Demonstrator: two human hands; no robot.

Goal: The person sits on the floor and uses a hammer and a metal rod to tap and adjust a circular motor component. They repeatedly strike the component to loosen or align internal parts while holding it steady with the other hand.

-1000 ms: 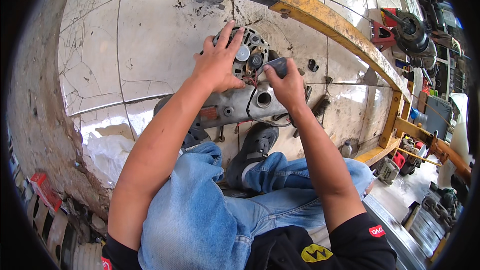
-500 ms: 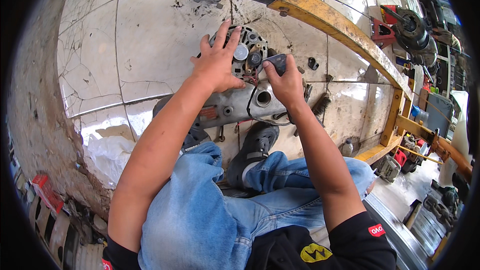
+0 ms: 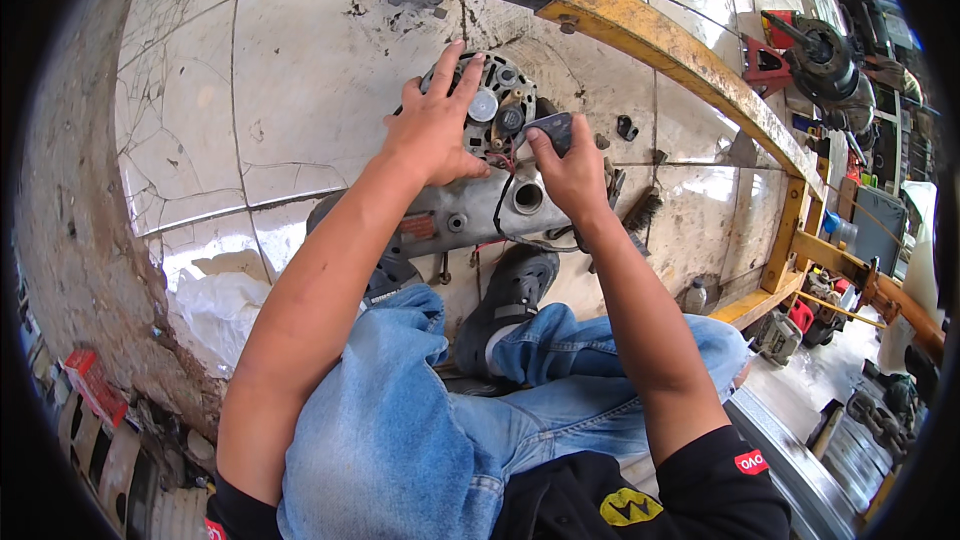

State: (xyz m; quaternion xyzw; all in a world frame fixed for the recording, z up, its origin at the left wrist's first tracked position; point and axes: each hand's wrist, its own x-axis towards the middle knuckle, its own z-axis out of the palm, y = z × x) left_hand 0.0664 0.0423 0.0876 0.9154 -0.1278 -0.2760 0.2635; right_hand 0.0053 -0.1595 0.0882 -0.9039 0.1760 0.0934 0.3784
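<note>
An alternator (image 3: 482, 105) with a round, slotted metal housing lies in front of me. My left hand (image 3: 432, 135) rests on its left side, fingers spread across the rim. In my right hand (image 3: 572, 162) is a dark, flat rectangular block (image 3: 553, 130). Its left end is beside the black round part on the alternator; whether they touch I cannot tell. Thin red and black wires (image 3: 505, 202) run down from the alternator. Just nearer to me lies a grey metal engine cover (image 3: 475, 210) with a round hole.
A yellow and black steel frame (image 3: 660, 35) arches over the far side and down the right. My shoe (image 3: 508, 305) is close to the cover. A brush (image 3: 641, 208) and a small black part (image 3: 627, 127) lie right on the tiled floor. Crumpled white plastic (image 3: 215, 310) lies left.
The block in my right hand has tilted slightly and moved a little. My left hand stays in place on the alternator.
</note>
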